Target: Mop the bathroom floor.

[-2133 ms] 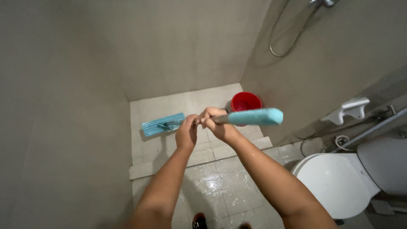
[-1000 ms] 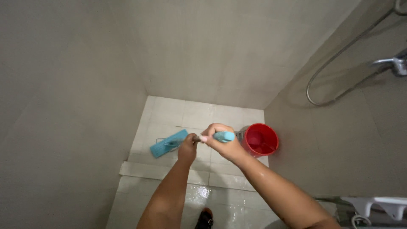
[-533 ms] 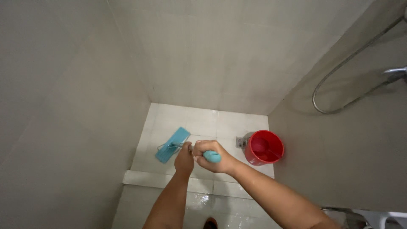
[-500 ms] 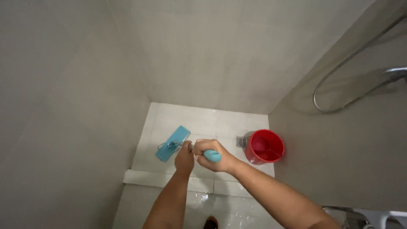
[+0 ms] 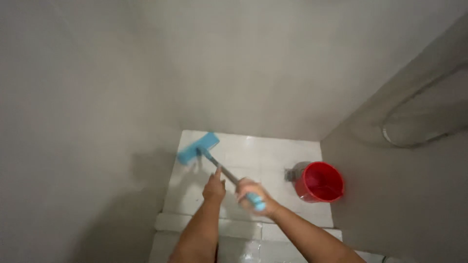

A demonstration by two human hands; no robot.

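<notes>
Grey shower walls frame white floor tiles; both hands, left hand and right hand, grip the mop mid-scrub; next stroke needs clearing the red bucket.

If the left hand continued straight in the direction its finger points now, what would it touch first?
The left hand points up-left along the grey mop handle. It would probably meet the blue mop head first, on the white tiled floor near the left wall. Depth is unclear and the picture is blurred.

Your view is dim and soft, with even grey light. Motion blur smears the mop and your right hand. A faint shadow lies on the left wall; wet floor tiles glare.
</notes>
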